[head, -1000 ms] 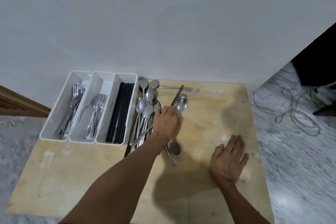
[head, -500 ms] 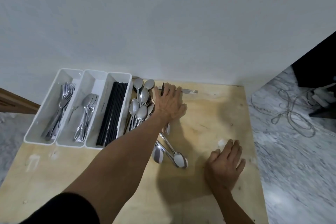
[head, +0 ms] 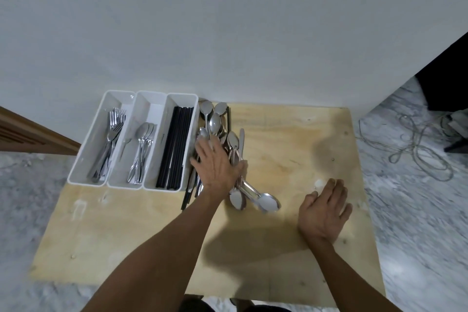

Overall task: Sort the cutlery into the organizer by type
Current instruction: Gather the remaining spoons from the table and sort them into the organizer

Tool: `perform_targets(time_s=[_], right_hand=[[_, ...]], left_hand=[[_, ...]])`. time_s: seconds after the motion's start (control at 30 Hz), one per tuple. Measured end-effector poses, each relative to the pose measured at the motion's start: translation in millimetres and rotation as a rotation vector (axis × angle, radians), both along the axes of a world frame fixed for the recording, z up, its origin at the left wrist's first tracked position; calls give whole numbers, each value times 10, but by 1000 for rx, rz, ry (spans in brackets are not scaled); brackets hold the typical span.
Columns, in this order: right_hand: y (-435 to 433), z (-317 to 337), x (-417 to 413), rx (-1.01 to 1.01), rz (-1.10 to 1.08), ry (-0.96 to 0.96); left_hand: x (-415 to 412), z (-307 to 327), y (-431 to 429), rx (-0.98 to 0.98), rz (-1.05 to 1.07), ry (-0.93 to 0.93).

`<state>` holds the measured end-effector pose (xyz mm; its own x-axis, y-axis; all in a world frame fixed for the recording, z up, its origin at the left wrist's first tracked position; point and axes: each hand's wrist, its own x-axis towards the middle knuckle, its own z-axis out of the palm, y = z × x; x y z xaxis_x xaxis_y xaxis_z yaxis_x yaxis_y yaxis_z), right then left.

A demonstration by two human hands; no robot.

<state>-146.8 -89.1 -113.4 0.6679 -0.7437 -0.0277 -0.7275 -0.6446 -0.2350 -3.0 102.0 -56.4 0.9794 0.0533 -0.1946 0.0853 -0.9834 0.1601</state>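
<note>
A white three-compartment organizer point(head: 86, 149) stands at the table's back left. Its left bin holds forks point(head: 111, 134), the middle bin small spoons point(head: 142, 144), the right bin black chopsticks point(head: 176, 147). Right of it lies a loose pile of spoons point(head: 215, 121) and dark chopsticks. My left hand point(head: 217, 164) lies flat on this pile with fingers spread, and I cannot see whether it grips anything. Two big spoons point(head: 266, 201) stick out below it. My right hand point(head: 324, 210) rests open and flat on the wood, holding nothing.
The plywood table point(head: 278, 248) meets a white wall at the back. A marble floor surrounds it, with tangled cables point(head: 417, 149) to the right and a brown wooden piece point(head: 27, 134) to the left.
My left hand swept from the far fork back left onto the pile beside the organizer, drawing stray cutlery in. The fork at the back edge is gone from sight. The right hand stayed put.
</note>
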Motion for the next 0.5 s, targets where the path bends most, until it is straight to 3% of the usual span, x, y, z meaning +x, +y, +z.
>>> perform_targets(time_s=[0.17, 0.3, 0.5], right_hand=[[15, 2, 3, 7, -4, -15], [5, -11, -10, 1, 6, -14], [-12, -24, -16, -17, 7, -13]], left_hand=[[-27, 82, -115, -82, 244, 183], [-9, 7, -201, -108, 322, 307], [167, 1, -291, -15, 372, 201]])
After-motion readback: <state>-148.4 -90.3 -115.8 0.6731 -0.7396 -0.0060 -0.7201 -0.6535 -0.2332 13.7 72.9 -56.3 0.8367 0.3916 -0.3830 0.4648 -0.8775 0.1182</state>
